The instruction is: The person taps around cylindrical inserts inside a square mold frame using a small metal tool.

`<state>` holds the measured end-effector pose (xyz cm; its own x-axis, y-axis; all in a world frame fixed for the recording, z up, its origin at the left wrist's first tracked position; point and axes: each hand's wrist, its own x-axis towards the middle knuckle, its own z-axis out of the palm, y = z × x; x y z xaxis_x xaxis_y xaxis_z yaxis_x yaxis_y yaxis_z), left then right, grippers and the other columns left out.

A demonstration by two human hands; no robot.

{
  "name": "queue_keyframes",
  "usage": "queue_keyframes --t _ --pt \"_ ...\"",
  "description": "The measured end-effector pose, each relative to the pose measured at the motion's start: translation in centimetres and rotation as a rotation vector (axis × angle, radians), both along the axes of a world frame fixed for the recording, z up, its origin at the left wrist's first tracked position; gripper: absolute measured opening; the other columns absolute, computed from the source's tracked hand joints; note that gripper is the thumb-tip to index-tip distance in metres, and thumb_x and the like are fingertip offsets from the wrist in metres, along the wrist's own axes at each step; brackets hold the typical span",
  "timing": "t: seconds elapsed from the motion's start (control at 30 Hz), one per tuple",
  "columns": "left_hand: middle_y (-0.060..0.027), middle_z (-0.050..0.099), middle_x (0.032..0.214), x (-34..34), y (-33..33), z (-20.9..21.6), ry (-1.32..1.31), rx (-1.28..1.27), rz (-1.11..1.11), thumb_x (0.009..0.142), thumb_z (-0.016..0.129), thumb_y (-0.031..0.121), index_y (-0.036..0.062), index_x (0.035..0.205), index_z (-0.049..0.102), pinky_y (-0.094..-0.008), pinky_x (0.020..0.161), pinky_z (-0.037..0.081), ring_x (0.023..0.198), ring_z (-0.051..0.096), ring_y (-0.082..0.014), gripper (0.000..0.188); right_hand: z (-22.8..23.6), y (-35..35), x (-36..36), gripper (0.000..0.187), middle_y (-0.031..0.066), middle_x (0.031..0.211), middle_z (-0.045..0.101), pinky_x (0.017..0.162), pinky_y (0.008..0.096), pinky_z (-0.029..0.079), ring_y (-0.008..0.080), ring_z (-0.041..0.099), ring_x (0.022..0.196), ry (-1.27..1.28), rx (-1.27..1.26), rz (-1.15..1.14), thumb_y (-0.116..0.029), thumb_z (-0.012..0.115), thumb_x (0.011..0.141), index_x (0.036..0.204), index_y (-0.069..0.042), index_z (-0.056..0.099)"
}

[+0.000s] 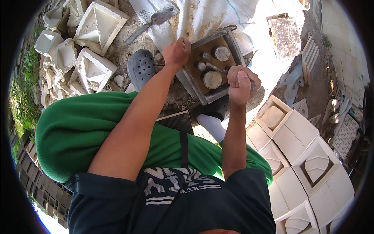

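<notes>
A grey-rimmed square mould (218, 94) with a brown floor lies tilted between my feet. Two round pale-topped plugs (212, 79) and smaller rounded knobs (205, 55) stand inside it. My right hand (239, 84) is wrapped round the handle of a thin-shafted tool (216, 68), which reaches over the mould; its far end is hard to tell apart from the knobs. At the mould's upper left corner, my left hand (177, 54) is closed in a fist. Whether its hidden fingers grip the rim or something else cannot be made out.
A trowel (163, 15) lies on white sacking (210, 15) beyond the mould. Broken pale blocks (99, 27) are heaped at the left. Stacked cream blocks with leaf-shaped recesses (315, 167) stand at the right. A grey clog (142, 68) is on my left foot.
</notes>
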<state>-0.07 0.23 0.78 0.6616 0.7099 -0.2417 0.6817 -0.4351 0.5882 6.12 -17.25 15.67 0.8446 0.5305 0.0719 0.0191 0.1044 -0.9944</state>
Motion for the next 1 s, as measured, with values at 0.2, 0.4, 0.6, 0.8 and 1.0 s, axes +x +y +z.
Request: queue_keyframes --t 0.2,0.4,0.6,0.8,1.0 --pt "-0.0175 0.069 0.079 0.0 0.1 -0.3 0.024 -0.003 -0.001 0.095 0.043 0.037 0.0130 0.096 0.067 -0.0493 0.070 0.051 0.075 0.066 -0.0394 0.034 -0.6 1.2 0.1 0.031 0.0030 0.050 0.038 0.045 0.0288 0.022 0.0092 0.035 0.045 -0.117 -0.080 -0.050 -0.016 0.052 0.077 0.054 0.003 0.044" --pt "-0.0170 0.069 0.080 0.0 0.0 -0.1 0.041 -0.016 0.008 0.095 0.042 0.037 0.0129 0.095 0.068 -0.0489 0.070 0.051 0.076 0.066 -0.0386 0.035 -2.0 2.0 0.4 0.030 0.0030 0.049 0.036 0.044 0.0290 0.020 0.0104 0.032 0.043 -0.100 -0.048 0.010 -0.014 0.051 0.075 0.054 0.004 0.041" --pt "-0.0161 0.069 0.080 0.1 0.2 0.0 0.017 -0.031 0.002 0.095 0.043 0.038 0.0122 0.094 0.067 -0.0484 0.071 0.051 0.078 0.066 -0.0378 0.035 -2.0 2.6 -0.4 0.029 0.0048 0.050 0.040 0.044 0.0291 0.024 0.0119 0.037 0.044 -0.128 -0.017 0.023 -0.014 0.051 0.077 0.055 0.005 0.046" --pt "-0.0166 0.069 0.082 0.0 0.2 -0.1 -0.001 -0.047 0.014 0.095 0.042 0.038 0.0119 0.096 0.066 -0.0492 0.071 0.051 0.079 0.066 -0.0386 0.036 -1.3 3.2 -0.8 0.025 0.0047 0.052 0.045 0.045 0.0298 0.028 0.0126 0.041 0.045 -0.086 0.031 0.066 -0.012 0.055 0.077 0.061 0.007 0.050" --pt "-0.0183 0.069 0.083 -0.4 0.0 -0.4 -0.041 -0.092 0.092 0.098 0.038 0.039 0.0112 0.094 0.065 -0.0515 0.073 0.049 0.079 0.065 -0.0405 0.039 -0.2 3.7 -0.2 0.025 0.0041 0.052 0.047 0.046 0.0280 0.031 0.0124 0.044 0.046 -0.175 -0.085 0.171 -0.012 0.055 0.080 0.062 0.006 0.055"
